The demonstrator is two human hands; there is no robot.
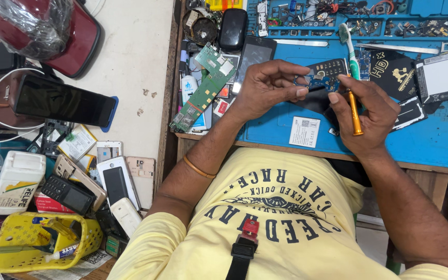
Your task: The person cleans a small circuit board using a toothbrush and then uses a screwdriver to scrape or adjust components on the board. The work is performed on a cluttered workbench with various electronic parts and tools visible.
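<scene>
**Brushing a small phone board over a blue work mat**

Both hands meet above a blue work mat (pixel 431 140), seen from a head camera looking down past a yellow shirt. Left hand (pixel 268 88) has its fingers curled closed, pinching a small blue circuit board (pixel 323 79) by its near edge. Right hand (pixel 369 116) is closed around the orange handle of a toothbrush (pixel 352 67), whose green and white head points up and away, just beyond the board.

Judging by the grips, the step in hand looks like cleaning the board. The next move would call for a steady left-hand pinch and light strokes, so that no small part is knocked loose.

Left of the left hand lies a long green circuit board (pixel 203 88) among loose parts. Beyond the hands sit a dark keypad panel (pixel 330 66) and a dark phone (pixel 254 54). A white label (pixel 304 131) lies just below them.

Much of the blue board is hidden by fingers, so its components are hard to make out. Trays of tiny parts at the far edge are too small to identify.
</scene>
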